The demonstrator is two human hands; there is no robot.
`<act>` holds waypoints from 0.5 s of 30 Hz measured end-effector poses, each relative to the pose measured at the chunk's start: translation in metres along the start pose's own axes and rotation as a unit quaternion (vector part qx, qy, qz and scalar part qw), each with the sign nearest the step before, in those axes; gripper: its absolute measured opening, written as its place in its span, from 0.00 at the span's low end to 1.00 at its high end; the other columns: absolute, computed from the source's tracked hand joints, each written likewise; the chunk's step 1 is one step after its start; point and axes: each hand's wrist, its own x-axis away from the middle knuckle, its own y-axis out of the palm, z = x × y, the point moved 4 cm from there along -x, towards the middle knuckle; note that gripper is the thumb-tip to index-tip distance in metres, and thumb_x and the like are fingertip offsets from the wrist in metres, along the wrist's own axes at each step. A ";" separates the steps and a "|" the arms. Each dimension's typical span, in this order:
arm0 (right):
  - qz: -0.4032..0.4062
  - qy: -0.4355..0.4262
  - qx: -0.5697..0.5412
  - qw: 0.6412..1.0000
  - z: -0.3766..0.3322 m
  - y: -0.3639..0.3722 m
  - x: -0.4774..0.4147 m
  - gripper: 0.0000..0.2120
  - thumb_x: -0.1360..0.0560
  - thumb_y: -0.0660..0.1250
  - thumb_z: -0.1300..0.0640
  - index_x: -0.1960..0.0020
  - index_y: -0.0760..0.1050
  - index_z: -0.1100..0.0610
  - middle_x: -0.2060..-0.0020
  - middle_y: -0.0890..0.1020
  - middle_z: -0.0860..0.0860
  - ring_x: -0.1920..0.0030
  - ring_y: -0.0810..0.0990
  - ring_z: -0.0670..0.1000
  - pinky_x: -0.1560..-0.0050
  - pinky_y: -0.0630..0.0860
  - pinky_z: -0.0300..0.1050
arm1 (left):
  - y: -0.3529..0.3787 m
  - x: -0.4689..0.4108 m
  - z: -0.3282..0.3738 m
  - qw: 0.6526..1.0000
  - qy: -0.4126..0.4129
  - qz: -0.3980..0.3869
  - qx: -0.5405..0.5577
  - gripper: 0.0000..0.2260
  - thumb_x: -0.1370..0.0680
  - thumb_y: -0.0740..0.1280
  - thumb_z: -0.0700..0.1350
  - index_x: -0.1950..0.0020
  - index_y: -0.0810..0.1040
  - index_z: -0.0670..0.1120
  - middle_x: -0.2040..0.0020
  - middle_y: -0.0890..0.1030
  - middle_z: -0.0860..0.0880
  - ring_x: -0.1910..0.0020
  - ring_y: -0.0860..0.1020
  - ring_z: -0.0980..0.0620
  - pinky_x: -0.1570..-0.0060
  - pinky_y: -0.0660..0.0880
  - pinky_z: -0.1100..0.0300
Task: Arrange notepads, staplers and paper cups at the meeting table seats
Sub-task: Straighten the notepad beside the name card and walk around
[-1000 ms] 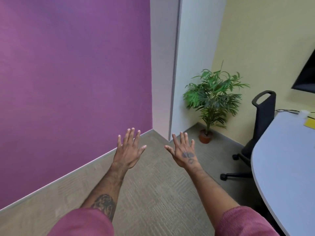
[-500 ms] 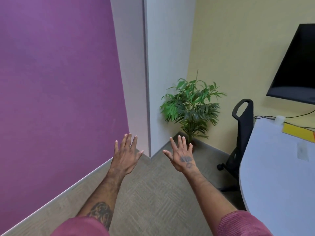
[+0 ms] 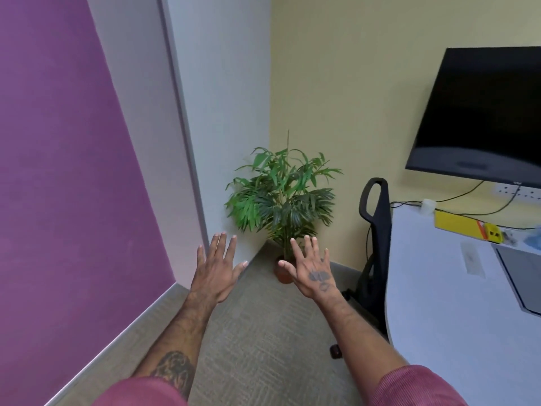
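My left hand [image 3: 215, 271] and my right hand [image 3: 311, 269] are stretched out in front of me over the carpet, backs up, fingers spread, holding nothing. The white meeting table [image 3: 445, 294] lies to the right of both hands. At its far edge a yellow notepad [image 3: 456, 224] lies flat, with a small yellow stapler [image 3: 493, 232] at its right end. A white paper cup [image 3: 428, 207] stands just behind the notepad's left end. Both hands are well apart from these items.
A black office chair [image 3: 376, 238] is tucked at the table's left side. A potted green plant [image 3: 282, 200] stands in the corner. A dark screen [image 3: 480, 112] hangs on the yellow wall, with cables below. A grey laptop [image 3: 524, 273] lies at the right edge. A purple wall runs along the left.
My view has swung to the right: the screen, notepad, stapler and cup have come further into sight, and the purple wall takes up less. Both hands stay spread and empty.
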 end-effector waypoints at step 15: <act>0.044 0.188 0.018 0.981 0.081 -0.012 -0.136 0.41 0.26 0.36 0.26 0.20 0.45 0.47 0.20 0.46 0.58 0.21 0.41 0.58 0.25 0.45 0.66 | 0.035 -0.250 0.033 0.982 0.189 0.000 0.022 0.34 0.19 0.45 0.66 0.19 0.44 0.48 0.18 0.43 0.45 0.20 0.40 0.47 0.25 0.40 0.40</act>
